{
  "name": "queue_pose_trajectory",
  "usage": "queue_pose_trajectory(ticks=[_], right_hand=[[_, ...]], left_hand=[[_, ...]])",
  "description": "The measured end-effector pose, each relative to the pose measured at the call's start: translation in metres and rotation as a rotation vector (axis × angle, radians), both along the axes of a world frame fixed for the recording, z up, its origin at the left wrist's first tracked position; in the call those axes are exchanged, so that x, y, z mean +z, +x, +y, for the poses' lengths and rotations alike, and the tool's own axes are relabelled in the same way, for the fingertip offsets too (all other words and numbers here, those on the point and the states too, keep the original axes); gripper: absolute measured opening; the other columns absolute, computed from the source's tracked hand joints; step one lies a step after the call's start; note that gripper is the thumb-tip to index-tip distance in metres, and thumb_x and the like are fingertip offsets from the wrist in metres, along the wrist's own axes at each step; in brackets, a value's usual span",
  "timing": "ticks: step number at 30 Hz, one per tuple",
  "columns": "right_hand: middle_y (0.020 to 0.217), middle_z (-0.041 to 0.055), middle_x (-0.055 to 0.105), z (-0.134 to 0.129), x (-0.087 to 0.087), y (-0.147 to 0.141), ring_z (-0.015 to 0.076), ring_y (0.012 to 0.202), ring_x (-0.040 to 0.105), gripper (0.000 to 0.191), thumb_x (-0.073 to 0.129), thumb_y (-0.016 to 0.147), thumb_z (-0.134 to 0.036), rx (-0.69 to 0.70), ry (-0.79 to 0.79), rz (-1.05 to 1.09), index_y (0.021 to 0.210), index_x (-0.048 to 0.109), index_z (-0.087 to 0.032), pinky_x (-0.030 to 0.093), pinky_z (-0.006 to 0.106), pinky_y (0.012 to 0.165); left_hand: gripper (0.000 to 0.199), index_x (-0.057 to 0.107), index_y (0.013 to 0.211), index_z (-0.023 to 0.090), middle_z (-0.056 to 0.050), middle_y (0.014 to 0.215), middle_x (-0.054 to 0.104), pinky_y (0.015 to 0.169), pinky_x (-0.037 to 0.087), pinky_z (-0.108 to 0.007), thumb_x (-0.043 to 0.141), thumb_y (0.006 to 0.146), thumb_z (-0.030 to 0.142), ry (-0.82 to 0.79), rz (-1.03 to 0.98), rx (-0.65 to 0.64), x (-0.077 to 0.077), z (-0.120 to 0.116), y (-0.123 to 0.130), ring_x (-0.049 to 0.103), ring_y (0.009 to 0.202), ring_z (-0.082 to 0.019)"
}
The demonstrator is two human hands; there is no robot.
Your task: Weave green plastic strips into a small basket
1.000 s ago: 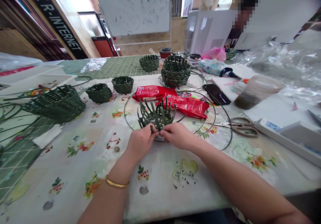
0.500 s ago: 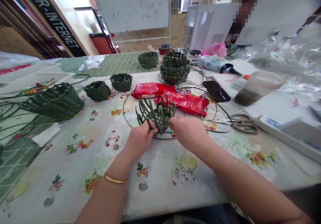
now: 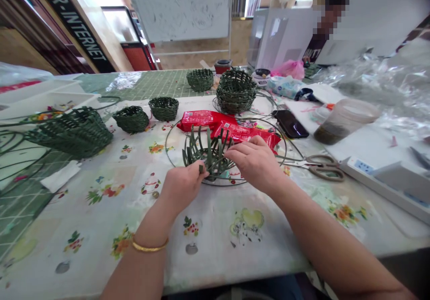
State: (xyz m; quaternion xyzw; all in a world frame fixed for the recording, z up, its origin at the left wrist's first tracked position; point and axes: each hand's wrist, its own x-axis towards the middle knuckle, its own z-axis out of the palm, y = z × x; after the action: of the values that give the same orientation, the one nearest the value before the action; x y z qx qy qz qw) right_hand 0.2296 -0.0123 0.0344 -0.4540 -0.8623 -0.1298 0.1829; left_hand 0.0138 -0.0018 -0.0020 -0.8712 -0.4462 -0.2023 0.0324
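A partly woven green basket with upright loose strips sits between my hands on the flowered cloth. My left hand pinches its near left edge, with a strip end showing between thumb and finger. At the basket's right side, my right hand has its fingers bent together around a thin green strand; the fingertips partly overlap the basket's strips. Long thin strands loop around the basket on the cloth. Two red packets lie just behind it.
Finished green baskets stand at the back and left. Scissors, a phone, a tub of dark liquid and a power strip lie to the right. A person sits behind, at the upper right.
My right hand has lifted slightly up and right from the basket's near edge, its fingers more extended. My left hand keeps its pinch and has turned a little.
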Motion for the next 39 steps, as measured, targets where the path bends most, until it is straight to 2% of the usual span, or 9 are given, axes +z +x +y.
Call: queue_pose_trajectory(ticks=[4, 7, 16, 18, 20, 23, 26, 33, 39], right_hand=[[0.099, -0.0011, 0.07, 0.0, 0.001, 0.008, 0.0145, 0.089, 0.059, 0.026, 0.042, 0.093, -0.015, -0.049, 0.127, 0.131, 0.098, 0.065, -0.025, 0.026, 0.036, 0.09], [0.108, -0.0039, 0.069, 0.002, -0.001, 0.013, 0.0139, 0.097, 0.057, 0.024, 0.044, 0.094, -0.018, 0.0, 0.225, 0.173, 0.099, 0.065, -0.029, 0.026, 0.035, 0.095], [0.132, -0.0018, 0.057, 0.006, 0.006, 0.025, 0.0171, 0.102, 0.048, 0.04, 0.042, 0.092, -0.012, 0.174, 0.14, 0.09, 0.128, 0.052, -0.026, 0.035, 0.034, 0.093], [0.129, -0.0005, 0.059, 0.005, 0.011, 0.026, 0.0192, 0.102, 0.048, 0.041, 0.044, 0.089, -0.011, 0.18, 0.085, 0.045, 0.126, 0.053, -0.025, 0.034, 0.037, 0.091], [0.114, 0.0017, 0.067, 0.003, 0.015, 0.027, 0.0213, 0.096, 0.049, 0.033, 0.048, 0.084, -0.013, 0.129, 0.04, 0.042, 0.112, 0.063, -0.023, 0.034, 0.039, 0.087], [0.078, 0.0032, 0.067, -0.001, 0.021, 0.028, 0.0212, 0.083, 0.049, 0.018, 0.049, 0.075, -0.016, 0.055, 0.046, 0.093, 0.076, 0.067, -0.02, 0.031, 0.041, 0.084], [0.065, 0.0027, 0.058, -0.005, 0.026, 0.027, 0.0205, 0.079, 0.047, 0.016, 0.047, 0.07, -0.017, 0.049, 0.045, 0.12, 0.061, 0.06, -0.019, 0.029, 0.042, 0.086], [0.078, 0.0032, 0.063, -0.01, 0.034, 0.025, 0.0201, 0.084, 0.048, 0.015, 0.046, 0.068, -0.016, 0.151, -0.158, 0.193, 0.06, 0.058, -0.018, 0.026, 0.043, 0.09], [0.081, 0.0027, 0.063, -0.003, 0.034, 0.036, 0.0168, 0.085, 0.051, 0.024, 0.045, 0.087, -0.025, 0.307, -0.453, 0.27, 0.069, 0.059, -0.018, 0.03, 0.037, 0.089]], left_hand=[[0.016, 0.054, 0.076, 0.018, 0.0, 0.058, 0.064, 0.051, 0.033, -0.027, 0.046, 0.088, 0.023, 0.144, 0.098, -0.079, 0.005, -0.005, -0.001, 0.057, 0.05, -0.016], [0.015, 0.053, 0.075, 0.019, 0.001, 0.061, 0.064, 0.049, 0.032, -0.028, 0.044, 0.088, 0.019, 0.167, 0.145, -0.194, 0.006, -0.01, 0.004, 0.054, 0.049, -0.016], [0.021, 0.052, 0.072, 0.019, 0.001, 0.062, 0.064, 0.054, 0.039, -0.027, 0.04, 0.085, 0.008, 0.254, 0.162, -0.331, 0.007, -0.016, 0.011, 0.056, 0.053, -0.016], [0.021, 0.052, 0.072, 0.019, 0.001, 0.061, 0.064, 0.053, 0.041, -0.027, 0.039, 0.085, 0.008, 0.268, 0.133, -0.334, 0.006, -0.015, 0.011, 0.056, 0.053, -0.016], [0.018, 0.052, 0.072, 0.019, 0.001, 0.062, 0.065, 0.052, 0.041, -0.027, 0.042, 0.086, 0.012, 0.253, 0.093, -0.319, 0.004, -0.014, 0.012, 0.056, 0.051, -0.016], [0.012, 0.051, 0.075, 0.018, 0.001, 0.064, 0.067, 0.052, 0.044, -0.027, 0.049, 0.086, 0.019, 0.2, 0.004, -0.293, 0.0, -0.013, 0.014, 0.059, 0.051, -0.015], [0.007, 0.052, 0.079, 0.016, -0.001, 0.069, 0.07, 0.056, 0.047, -0.028, 0.051, 0.086, 0.019, 0.139, -0.057, -0.263, -0.003, -0.013, 0.014, 0.064, 0.056, -0.017], [0.004, 0.053, 0.081, 0.016, -0.004, 0.076, 0.07, 0.059, 0.048, -0.026, 0.052, 0.084, 0.019, -0.191, -0.188, -0.077, -0.005, -0.01, 0.011, 0.066, 0.063, -0.017], [0.005, 0.051, 0.078, 0.017, -0.001, 0.073, 0.067, 0.059, 0.045, -0.024, 0.054, 0.082, 0.016, -0.427, -0.342, -0.039, -0.005, -0.006, 0.013, 0.061, 0.061, -0.013]])
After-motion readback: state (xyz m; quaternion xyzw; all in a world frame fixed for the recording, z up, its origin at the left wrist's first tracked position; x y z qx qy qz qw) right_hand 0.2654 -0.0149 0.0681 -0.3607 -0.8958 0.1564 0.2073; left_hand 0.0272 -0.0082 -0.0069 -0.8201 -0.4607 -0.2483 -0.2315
